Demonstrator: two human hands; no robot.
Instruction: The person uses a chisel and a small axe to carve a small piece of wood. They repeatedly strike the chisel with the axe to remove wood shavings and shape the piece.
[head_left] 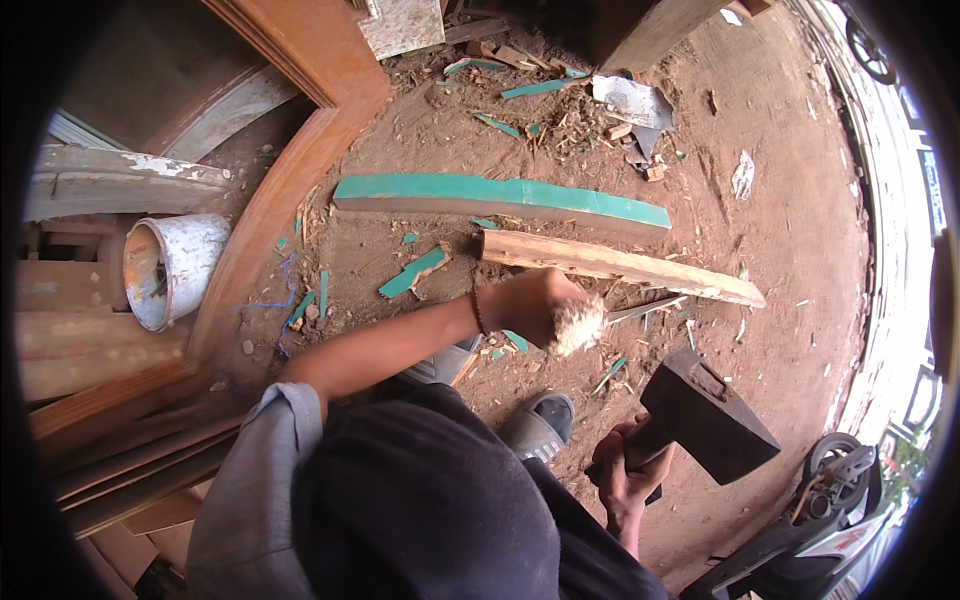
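Note:
My left hand is closed round a piece of wood with a pale, splintered end. That end points up toward me, so most of its length is hidden. Lower right, my right hand grips the short dark handle of an axe, close under its broad, heavy head. The axe head is in the air, apart from the wood. Just beyond my left hand, a bare timber beam lies on the dirt. Behind it rests a longer beam with a green painted face.
Green painted chips and splinters litter the dirt floor. A wooden frame and a paint-stained white bucket are on the left. A motorbike stands lower right. My sandalled foot is between my hands.

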